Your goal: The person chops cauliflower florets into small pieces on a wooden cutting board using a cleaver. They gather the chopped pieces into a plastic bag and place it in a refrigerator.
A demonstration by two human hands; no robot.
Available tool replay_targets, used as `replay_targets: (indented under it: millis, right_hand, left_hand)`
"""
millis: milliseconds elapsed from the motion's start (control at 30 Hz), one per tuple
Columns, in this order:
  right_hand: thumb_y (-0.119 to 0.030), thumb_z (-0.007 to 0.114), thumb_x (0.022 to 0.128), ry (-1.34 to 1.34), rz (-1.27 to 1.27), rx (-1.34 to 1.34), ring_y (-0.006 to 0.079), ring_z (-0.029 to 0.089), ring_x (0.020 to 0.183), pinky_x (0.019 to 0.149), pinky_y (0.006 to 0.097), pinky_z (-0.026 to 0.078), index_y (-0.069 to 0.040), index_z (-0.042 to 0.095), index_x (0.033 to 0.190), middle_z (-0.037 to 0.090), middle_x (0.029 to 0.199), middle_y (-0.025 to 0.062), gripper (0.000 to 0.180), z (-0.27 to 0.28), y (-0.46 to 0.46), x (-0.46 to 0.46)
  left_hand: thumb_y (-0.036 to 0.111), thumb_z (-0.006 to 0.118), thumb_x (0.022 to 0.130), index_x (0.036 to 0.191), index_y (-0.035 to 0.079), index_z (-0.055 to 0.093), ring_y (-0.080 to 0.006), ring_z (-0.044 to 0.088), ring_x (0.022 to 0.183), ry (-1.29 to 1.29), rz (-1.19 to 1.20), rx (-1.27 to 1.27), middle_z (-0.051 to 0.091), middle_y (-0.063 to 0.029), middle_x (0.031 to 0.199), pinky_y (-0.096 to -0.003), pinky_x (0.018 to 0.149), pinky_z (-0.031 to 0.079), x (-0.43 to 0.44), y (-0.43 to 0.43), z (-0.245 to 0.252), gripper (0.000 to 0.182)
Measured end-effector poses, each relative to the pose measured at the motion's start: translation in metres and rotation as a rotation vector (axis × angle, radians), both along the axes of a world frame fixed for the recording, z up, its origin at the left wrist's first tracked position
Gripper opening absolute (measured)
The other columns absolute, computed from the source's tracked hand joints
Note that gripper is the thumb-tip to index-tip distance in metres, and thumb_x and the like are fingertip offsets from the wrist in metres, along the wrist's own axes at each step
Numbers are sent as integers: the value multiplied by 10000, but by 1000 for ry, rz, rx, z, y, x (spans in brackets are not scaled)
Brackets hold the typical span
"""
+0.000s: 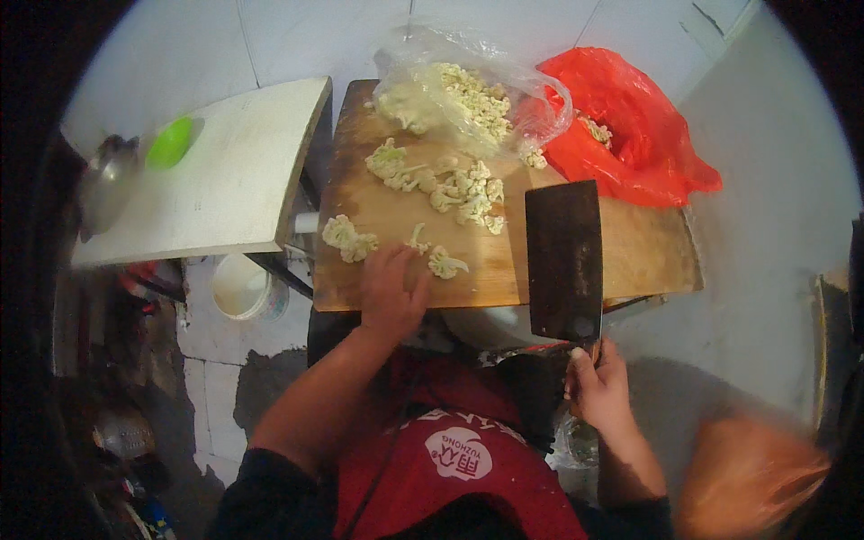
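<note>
My right hand (595, 381) grips the handle of a cleaver (564, 260), its broad dark blade upright over the front right of a wooden cutting board (634, 243). At the board's front left, my left hand (395, 287) rests with fingers spread beside cauliflower pieces (347, 237); its fingertips touch or nearly touch them, and no grip shows. A small cauliflower floret (445, 262) lies just right of the fingers. More florets (472, 192) are grouped mid-board. Behind them, a clear plastic bag (459, 101) holds many cut florets.
An open red plastic bag (648, 135) with some cauliflower inside covers the back right corner. To the left stands a white table (223, 175) with a green bowl (170, 143) and a metal vessel (111, 179). A white bucket (243, 287) is on the floor beneath.
</note>
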State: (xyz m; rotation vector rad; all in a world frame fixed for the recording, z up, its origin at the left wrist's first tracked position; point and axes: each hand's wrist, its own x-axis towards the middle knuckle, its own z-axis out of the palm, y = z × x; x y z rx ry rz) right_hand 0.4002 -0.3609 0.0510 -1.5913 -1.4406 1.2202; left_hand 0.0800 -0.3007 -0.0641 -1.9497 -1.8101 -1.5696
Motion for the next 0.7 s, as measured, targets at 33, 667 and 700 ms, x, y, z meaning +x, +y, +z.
replay_targets:
  millis: [33, 667, 700]
  right_hand:
    - [-162, 561, 1075, 32, -8, -14, 132, 551, 548, 506, 298, 474, -41, 504, 1032, 562, 724, 46, 140, -4, -4, 4]
    - [-248, 569, 1076, 419, -181, -324, 149, 536, 600, 548, 345, 496, -81, 494, 1011, 560, 815, 46, 194, -58, -10, 32]
    - [-253, 570, 1076, 437, -213, -355, 150, 530, 598, 547, 345, 493, -84, 498, 1015, 558, 814, 45, 194, -59, -10, 33]
  left_hand:
    - [187, 767, 842, 1159, 36, 686, -374, 619, 1061, 35, 0, -22, 674, -170, 1110, -484, 910, 509, 0, -2, 2, 360]
    - [157, 790, 802, 1360, 11, 567, -433, 573, 1227, 246, 225, 59, 608, -233, 1308, -509, 1094, 430, -6, 35, 39, 619]
    - [140, 810, 773, 1363, -7, 554, -440, 550, 1260, 216, 339, -11, 580, -245, 1347, -512, 1130, 399, -21, 22, 49, 659]
